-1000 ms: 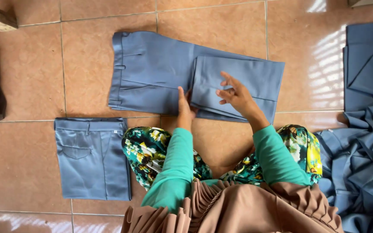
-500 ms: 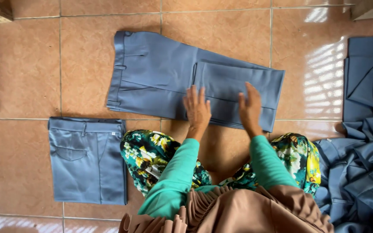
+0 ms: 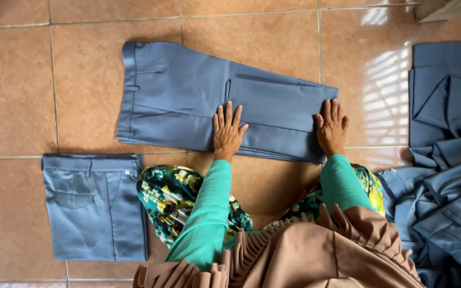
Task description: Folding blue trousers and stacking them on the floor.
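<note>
The blue-grey trousers [image 3: 188,101] lie half-folded on the tiled floor [image 3: 22,96], left hand [image 3: 227,130] and right hand [image 3: 332,127] pressing flat with fingers released, grasping nothing; smoothing outward evenly would keep the fold crisp like the folded pair [image 3: 94,205] nearby.

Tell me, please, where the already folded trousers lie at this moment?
In the head view, the folded trousers lie on the tiled floor at lower left, beside the person's floral-clad knee.

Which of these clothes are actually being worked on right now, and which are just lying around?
In hand:
- blue trousers, half folded
- left hand and right hand, flat on them

Lying about:
- folded trousers
- heap of blue garments
</note>
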